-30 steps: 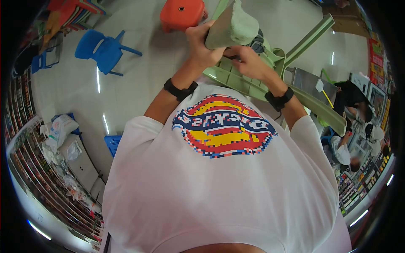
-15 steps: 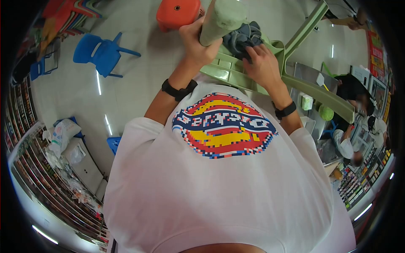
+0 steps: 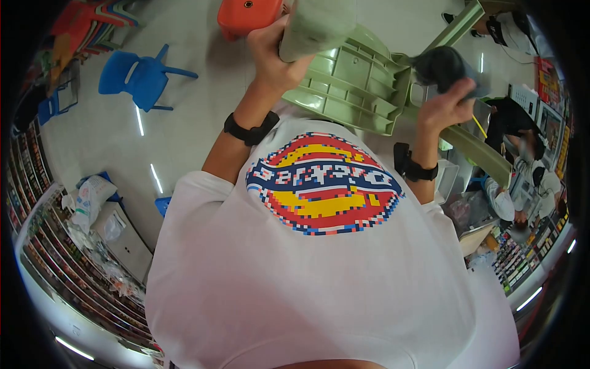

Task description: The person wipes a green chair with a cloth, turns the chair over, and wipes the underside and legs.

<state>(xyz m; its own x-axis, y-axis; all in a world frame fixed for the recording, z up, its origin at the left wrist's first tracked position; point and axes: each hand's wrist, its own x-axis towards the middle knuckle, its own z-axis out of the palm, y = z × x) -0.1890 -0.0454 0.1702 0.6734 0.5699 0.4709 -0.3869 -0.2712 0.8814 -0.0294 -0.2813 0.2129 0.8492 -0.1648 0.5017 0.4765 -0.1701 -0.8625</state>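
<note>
At the top centre, my left hand (image 3: pixel 273 58) is wrapped round a thick light green leg of an overturned plastic stool or chair (image 3: pixel 353 80), whose ribbed underside faces up. My right hand (image 3: pixel 447 109) is closed on a dark grey cloth (image 3: pixel 447 67), blurred by motion. The hand and cloth are to the right of the ribbed underside, above another green leg (image 3: pixel 479 150). Both wrists wear black bands.
An orange-red stool (image 3: pixel 249 18) stands beyond my left hand. A blue chair (image 3: pixel 138 77) is on the floor at the left, and a white cabinet (image 3: pixel 123 243) at the lower left. Several people are at the right near shelves and a metal table.
My right hand has moved right with the grey cloth, off the ribbed underside and over to the side of it. My left hand and the green leg have shifted slightly left.
</note>
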